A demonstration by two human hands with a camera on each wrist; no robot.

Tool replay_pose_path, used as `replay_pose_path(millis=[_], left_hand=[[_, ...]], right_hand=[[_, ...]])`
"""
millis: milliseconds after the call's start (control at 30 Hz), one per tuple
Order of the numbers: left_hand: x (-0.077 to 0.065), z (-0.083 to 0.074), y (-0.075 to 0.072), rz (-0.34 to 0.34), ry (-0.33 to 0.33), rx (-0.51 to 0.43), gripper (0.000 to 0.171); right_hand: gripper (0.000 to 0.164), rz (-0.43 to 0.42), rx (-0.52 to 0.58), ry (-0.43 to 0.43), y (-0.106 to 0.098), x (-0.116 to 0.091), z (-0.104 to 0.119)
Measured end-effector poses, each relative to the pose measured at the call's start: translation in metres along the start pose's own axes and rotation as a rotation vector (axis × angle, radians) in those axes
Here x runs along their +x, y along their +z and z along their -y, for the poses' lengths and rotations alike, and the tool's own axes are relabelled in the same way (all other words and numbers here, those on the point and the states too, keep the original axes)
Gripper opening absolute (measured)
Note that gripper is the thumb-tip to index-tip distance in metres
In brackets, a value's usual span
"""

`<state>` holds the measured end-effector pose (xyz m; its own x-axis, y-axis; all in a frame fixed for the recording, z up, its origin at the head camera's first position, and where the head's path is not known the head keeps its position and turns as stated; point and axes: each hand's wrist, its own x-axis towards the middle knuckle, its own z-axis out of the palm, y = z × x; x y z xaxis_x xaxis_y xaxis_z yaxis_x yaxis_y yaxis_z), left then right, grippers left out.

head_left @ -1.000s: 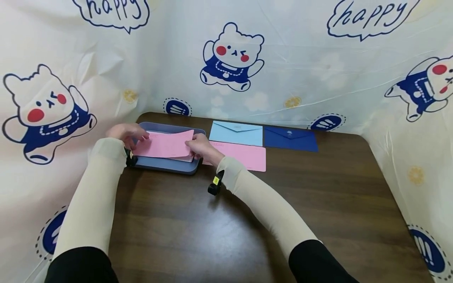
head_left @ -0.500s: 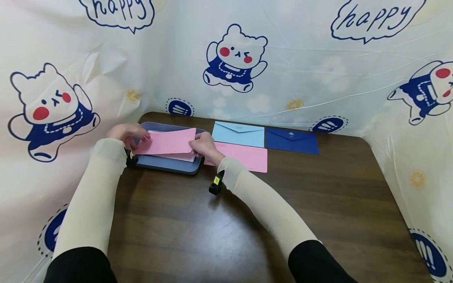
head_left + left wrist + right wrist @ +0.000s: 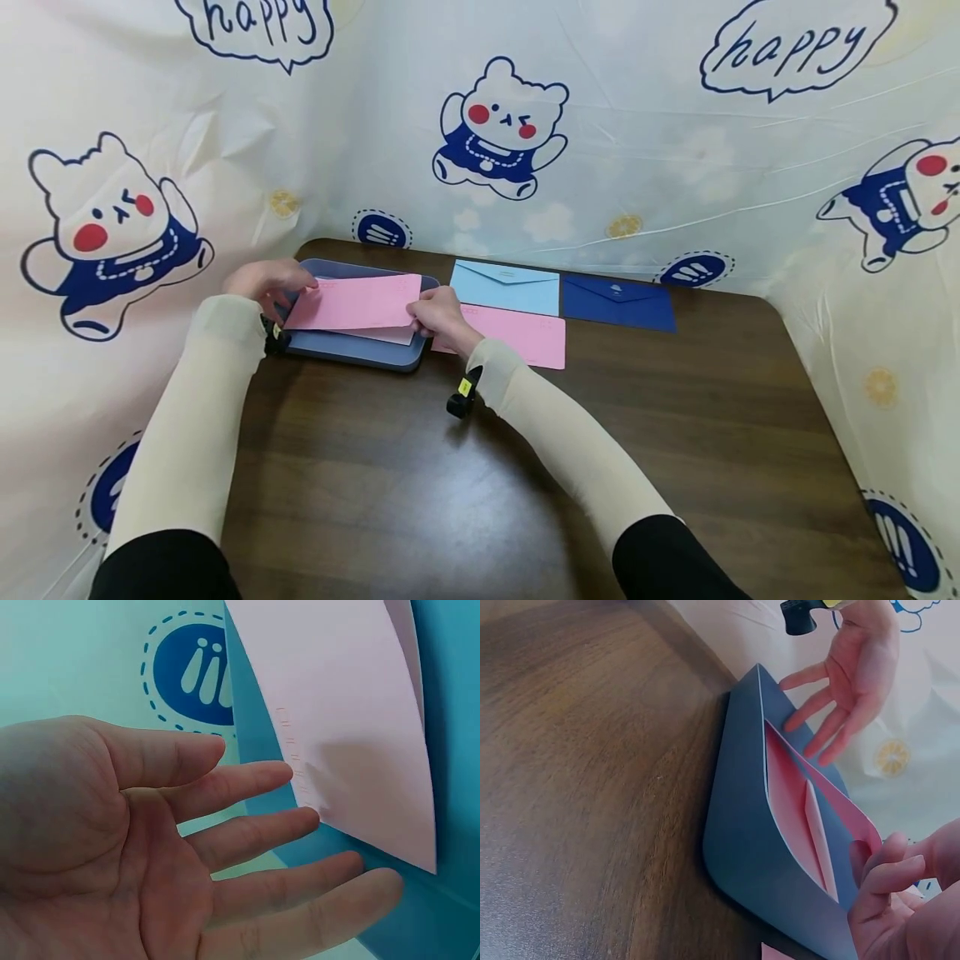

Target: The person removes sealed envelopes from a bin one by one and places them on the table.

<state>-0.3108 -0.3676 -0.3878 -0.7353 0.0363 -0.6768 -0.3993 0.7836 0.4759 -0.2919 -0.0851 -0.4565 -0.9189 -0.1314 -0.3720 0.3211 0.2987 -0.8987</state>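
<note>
My right hand [image 3: 444, 317] pinches the right end of a pink envelope [image 3: 360, 302], between thumb and fingers. That end is lifted, and the envelope slants down into a blue-grey tray [image 3: 352, 348]. In the right wrist view its raised edge arches over the tray. Beneath it lies a paler pink envelope [image 3: 393, 334], mostly covered. My left hand [image 3: 165, 832] is at the tray's left end, palm turned to the envelope, fingers spread and nearly straight. In the left wrist view its fingertips are right by the envelope's printed end, with no grip on it.
Right of the tray, a second pink envelope [image 3: 525, 335] lies on the brown table [image 3: 420, 467], partly behind my right hand. Behind it are a light blue envelope [image 3: 504, 288] and a dark blue envelope [image 3: 619, 303]. A patterned curtain [image 3: 622, 108] borders the table's back and sides.
The right hand has shifted slightly to the right with the pink envelope's end, which looks flatter now. The left hand has stayed nearly in place. The head view has tilted a little.
</note>
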Motion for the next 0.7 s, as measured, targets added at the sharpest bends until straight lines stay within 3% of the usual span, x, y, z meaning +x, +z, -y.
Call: replay_pose_path(millis=[333,700], left_hand=[[-0.016,-0.003,0.004,-0.031,0.141,0.024,0.06],[-0.023,0.001,0.016,-0.048,0.144,0.051,0.061]], right_hand=[[0.017,0.002,0.035,0.001,-0.004,-0.006,0.001],[0.012,-0.015,0.007,-0.007,-0.007,-0.01,-0.002]])
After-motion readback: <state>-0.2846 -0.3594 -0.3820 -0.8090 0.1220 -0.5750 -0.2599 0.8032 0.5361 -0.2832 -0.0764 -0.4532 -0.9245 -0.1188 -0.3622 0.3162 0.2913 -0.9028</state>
